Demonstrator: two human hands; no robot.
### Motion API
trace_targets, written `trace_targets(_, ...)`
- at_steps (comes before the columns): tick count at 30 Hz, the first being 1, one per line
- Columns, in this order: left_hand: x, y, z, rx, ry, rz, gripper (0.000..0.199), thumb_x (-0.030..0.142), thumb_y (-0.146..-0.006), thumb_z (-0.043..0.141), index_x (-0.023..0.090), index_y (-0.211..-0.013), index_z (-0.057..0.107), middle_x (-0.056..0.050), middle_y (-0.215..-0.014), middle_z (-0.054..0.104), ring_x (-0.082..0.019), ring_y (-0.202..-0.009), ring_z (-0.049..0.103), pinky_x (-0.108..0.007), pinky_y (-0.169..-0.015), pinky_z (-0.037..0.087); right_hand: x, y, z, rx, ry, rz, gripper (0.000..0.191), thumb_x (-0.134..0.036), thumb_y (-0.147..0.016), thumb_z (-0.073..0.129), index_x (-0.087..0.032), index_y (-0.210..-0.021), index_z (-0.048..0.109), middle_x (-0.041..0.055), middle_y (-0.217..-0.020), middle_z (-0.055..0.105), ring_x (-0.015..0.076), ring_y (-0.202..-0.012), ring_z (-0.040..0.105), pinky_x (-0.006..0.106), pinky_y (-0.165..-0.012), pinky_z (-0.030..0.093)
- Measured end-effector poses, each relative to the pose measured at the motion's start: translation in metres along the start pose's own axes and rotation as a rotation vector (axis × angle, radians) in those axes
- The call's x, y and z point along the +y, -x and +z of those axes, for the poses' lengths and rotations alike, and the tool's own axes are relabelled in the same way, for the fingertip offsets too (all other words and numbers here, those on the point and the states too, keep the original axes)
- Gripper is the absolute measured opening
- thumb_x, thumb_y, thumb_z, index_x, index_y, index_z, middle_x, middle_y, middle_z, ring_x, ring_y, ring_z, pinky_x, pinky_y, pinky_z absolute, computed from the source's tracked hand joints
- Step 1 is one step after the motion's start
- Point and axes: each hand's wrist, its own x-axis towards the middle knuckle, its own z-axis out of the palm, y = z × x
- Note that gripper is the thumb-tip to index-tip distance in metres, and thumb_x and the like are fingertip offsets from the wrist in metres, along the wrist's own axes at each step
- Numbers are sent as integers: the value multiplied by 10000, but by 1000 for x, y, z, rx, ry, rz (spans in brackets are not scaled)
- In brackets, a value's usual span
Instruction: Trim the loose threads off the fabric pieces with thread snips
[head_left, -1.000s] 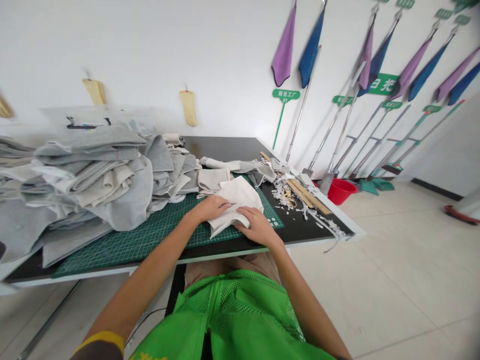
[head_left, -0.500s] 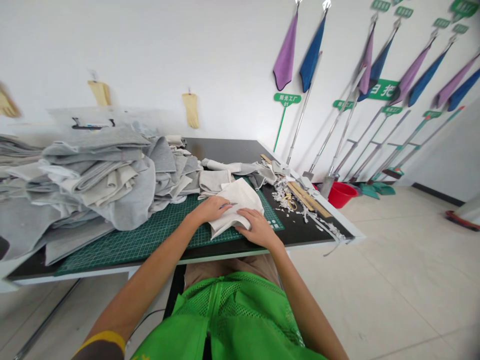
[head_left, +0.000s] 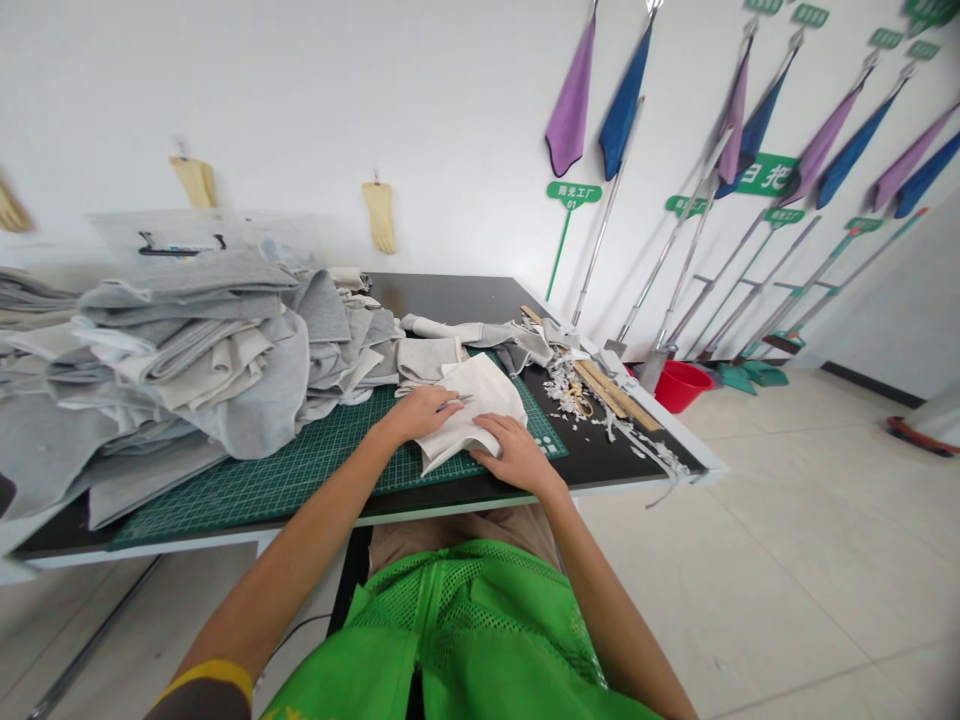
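Note:
A folded white ribbed cloth [head_left: 480, 405] lies on the green cutting mat [head_left: 300, 475], and both my hands are on it. My left hand [head_left: 420, 415] rests on the cloth's left side, with a thin pen [head_left: 455, 404] with a blue end pinched in its fingers. My right hand [head_left: 514, 453] lies flat on the cloth's near edge, holding nothing. Part of the cloth is hidden beneath both hands.
A tall pile of grey fleece fabric [head_left: 187, 350] fills the left of the black table [head_left: 465, 295]. To the right lie white scraps [head_left: 562, 385], yellow-handled scissors [head_left: 576, 402] and a wooden ruler [head_left: 611, 395]. A red bucket [head_left: 681, 386] stands on the floor beyond.
The pen in my left hand now points further right across the cloth. The cloth and my right hand have barely moved.

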Motion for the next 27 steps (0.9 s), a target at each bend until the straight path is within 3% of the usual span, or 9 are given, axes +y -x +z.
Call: trace_targets(27,8,1,-8,-63,-11,4,278,372,-1015,627,164,-1197,651,-86,-1188,676,-220,-1026,677,-441,-909,582,-1,0,-1,-3,-9,7,510,-380,-928,688,-223,-1402,581,104,-1421,639,267,-1330,578,451,-1179,389)
